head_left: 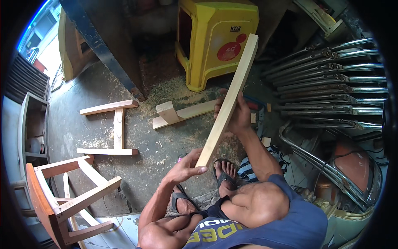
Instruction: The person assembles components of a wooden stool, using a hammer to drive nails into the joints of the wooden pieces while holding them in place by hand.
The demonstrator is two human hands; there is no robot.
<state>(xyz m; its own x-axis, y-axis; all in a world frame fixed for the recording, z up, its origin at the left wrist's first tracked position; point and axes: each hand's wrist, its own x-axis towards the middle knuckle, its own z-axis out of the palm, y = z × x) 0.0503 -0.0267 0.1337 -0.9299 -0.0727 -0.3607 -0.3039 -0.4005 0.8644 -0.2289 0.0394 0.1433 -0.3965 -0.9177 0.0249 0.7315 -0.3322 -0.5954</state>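
Note:
A long, pale, square-edged wooden bar (229,101) slants up and away from me, held in both hands above the floor. My left hand (186,167) grips its near end, thumb across the tip. Around the middle of the bar my right hand (236,113) is closed, its fingers partly hidden behind the wood. Beyond the bar, on the floor, lies a wooden piece (188,114) with a short block (167,112) standing up from it; the bar and my right hand cover its right end. An H-shaped wooden frame (119,128) lies to the left.
A wooden stool (43,197) with an orange-brown top lies tipped at lower left. Ahead stands a yellow plastic stool (209,41). Stacked folding metal chairs (327,83) crowd the right. Sawdust covers the floor (166,143). A striped cloth (248,168) lies by my right foot.

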